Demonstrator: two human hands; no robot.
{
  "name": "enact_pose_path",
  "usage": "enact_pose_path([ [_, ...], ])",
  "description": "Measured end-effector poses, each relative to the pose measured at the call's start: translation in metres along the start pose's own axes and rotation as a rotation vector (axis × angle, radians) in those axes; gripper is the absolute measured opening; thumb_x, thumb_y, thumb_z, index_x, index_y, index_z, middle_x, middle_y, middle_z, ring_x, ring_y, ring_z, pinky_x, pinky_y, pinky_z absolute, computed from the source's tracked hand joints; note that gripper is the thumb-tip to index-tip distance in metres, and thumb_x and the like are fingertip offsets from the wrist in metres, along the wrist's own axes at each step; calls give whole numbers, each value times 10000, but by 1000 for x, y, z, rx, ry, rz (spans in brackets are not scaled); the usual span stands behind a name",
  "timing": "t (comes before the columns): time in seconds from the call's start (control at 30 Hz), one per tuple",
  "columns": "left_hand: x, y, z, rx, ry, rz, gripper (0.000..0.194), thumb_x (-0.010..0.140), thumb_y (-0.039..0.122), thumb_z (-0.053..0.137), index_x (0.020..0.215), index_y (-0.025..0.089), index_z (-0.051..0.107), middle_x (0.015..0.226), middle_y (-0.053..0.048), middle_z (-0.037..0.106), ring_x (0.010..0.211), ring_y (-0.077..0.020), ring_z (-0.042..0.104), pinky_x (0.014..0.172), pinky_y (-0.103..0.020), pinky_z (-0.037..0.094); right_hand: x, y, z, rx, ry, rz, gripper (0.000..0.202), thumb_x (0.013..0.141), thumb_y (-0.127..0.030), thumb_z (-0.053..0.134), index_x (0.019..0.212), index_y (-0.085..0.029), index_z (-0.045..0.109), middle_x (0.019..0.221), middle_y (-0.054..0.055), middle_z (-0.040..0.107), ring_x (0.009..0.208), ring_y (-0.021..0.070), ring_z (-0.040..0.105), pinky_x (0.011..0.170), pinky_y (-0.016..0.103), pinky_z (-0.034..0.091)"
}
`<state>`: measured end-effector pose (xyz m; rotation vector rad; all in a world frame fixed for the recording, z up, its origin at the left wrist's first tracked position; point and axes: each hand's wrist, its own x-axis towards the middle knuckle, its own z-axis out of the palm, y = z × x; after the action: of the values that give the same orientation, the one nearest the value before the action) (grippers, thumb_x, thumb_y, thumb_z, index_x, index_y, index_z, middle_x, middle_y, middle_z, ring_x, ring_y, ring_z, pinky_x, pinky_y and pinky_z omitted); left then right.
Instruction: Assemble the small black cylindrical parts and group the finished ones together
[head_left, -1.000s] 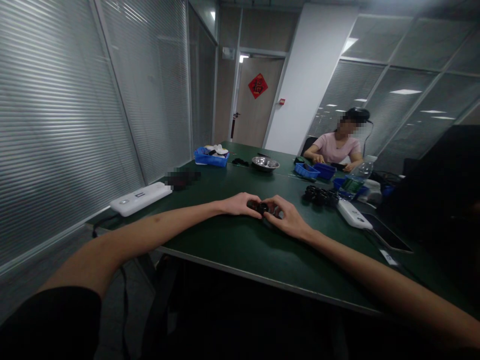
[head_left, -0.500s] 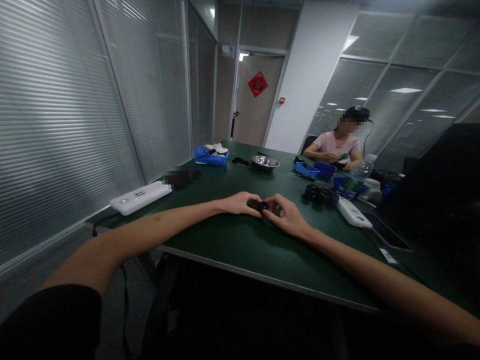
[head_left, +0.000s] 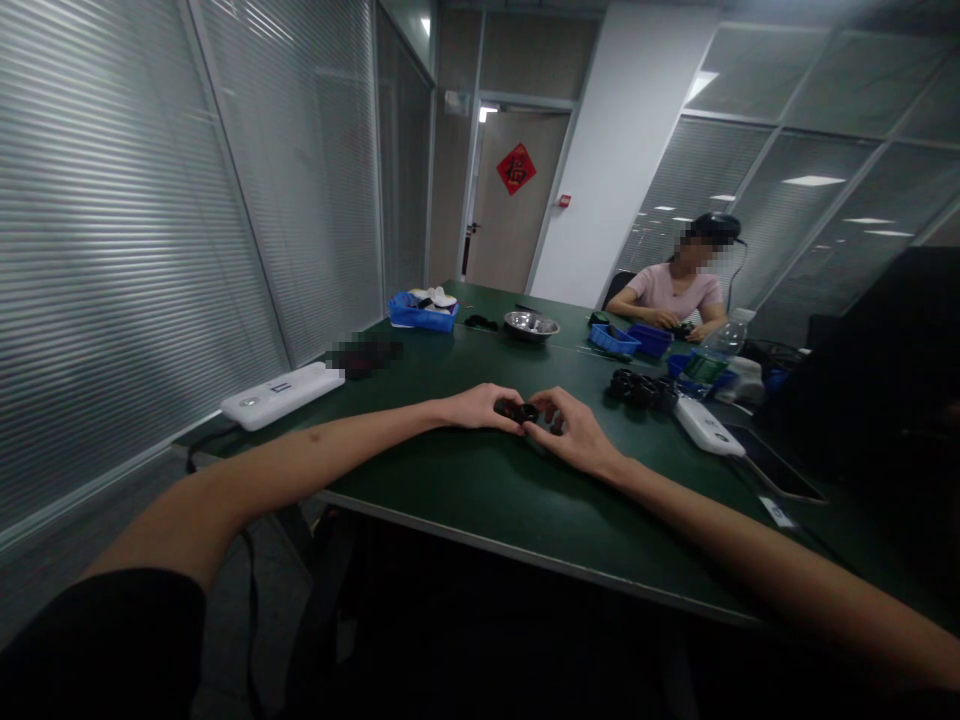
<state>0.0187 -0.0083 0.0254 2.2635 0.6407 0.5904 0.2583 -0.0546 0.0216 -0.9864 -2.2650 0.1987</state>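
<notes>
Above the green table point(head_left: 450, 480), both hands meet around a small black round part point(head_left: 529, 412), its kind too small to make out. My left hand point(head_left: 484, 407) is closed on its left side, with thumb and fingers curled round it. My right hand point(head_left: 566, 430) curves in from the right, thumb and fingertips at the part's right edge. The fingers partly cover it.
A metal bowl point(head_left: 531, 326) and a blue basket with items point(head_left: 422, 318) stand farther back. To the right are black round parts point(head_left: 641, 388), a water bottle point(head_left: 709, 360), a white power bank point(head_left: 709, 428) and a phone point(head_left: 776, 462). A co-worker point(head_left: 675, 295) sits across; another white device point(head_left: 281, 396) lies left.
My hands stay in nearly the same place; the black part and my right fingertips have shifted only slightly. The co-worker's hands have moved a little lower with the item they hold.
</notes>
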Motion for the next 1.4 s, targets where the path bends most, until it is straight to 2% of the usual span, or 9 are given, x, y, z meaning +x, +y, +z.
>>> enact_pose_path([
  [0.17, 0, 1, 0, 10, -7, 1, 396, 827, 421, 787, 1087, 139, 688, 1004, -49, 670, 952, -193, 618, 839, -300, 444, 1, 0, 0, 15, 22, 53, 302, 918, -482, 699, 1003, -210, 602, 932, 40, 643, 770, 189, 594, 660, 328, 493],
  [0.43, 0, -2, 1, -30, -7, 3, 400, 823, 413, 794, 1093, 140, 684, 1011, -50, 678, 961, -195, 629, 853, -307, 461, -1, 0, -2, 23, -21, -28, 211, 951, -385, 642, 1070, -211, 630, 978, 55, 654, 801, 195, 606, 680, 331, 506],
  [0.67, 0, -1, 0, 9, -5, 4, 404, 828, 424, 787, 1104, 145, 689, 1012, -47, 682, 957, -193, 627, 840, -298, 450, 0, 2, 1, 3, 14, 11, 291, 928, -455, 691, 1070, -215, 607, 974, 47, 647, 776, 190, 603, 676, 332, 505],
  [0.93, 1, -4, 0, -7, -7, 6, 411, 828, 431, 787, 1104, 144, 684, 1016, -51, 684, 960, -195, 635, 851, -305, 460, 0, -2, -3, -3, -31, -54, 230, 974, -399, 625, 1114, -217, 635, 992, 59, 633, 805, 197, 604, 696, 335, 502],
  [1.13, 0, -1, 0, 10, -10, 15, 408, 836, 438, 776, 1112, 151, 689, 1020, -48, 679, 968, -200, 626, 848, -305, 446, 0, 1, 1, -14, 26, 23, 314, 918, -473, 704, 1068, -216, 606, 978, 45, 646, 774, 189, 593, 664, 326, 490],
  [1.23, -1, 1, 0, -3, -11, 6, 399, 832, 425, 778, 1097, 143, 681, 1017, -53, 681, 965, -203, 629, 860, -316, 452, 0, 2, 0, -2, 5, -2, 252, 940, -445, 671, 1027, -217, 610, 954, 46, 640, 779, 192, 594, 666, 325, 491],
  [1.4, -1, 1, -1, 7, -17, -12, 413, 831, 440, 778, 1105, 146, 680, 1029, -54, 676, 975, -205, 627, 859, -316, 456, 0, -2, -2, 5, -40, -46, 218, 956, -379, 631, 1108, -223, 635, 1004, 66, 642, 811, 205, 602, 689, 341, 512],
])
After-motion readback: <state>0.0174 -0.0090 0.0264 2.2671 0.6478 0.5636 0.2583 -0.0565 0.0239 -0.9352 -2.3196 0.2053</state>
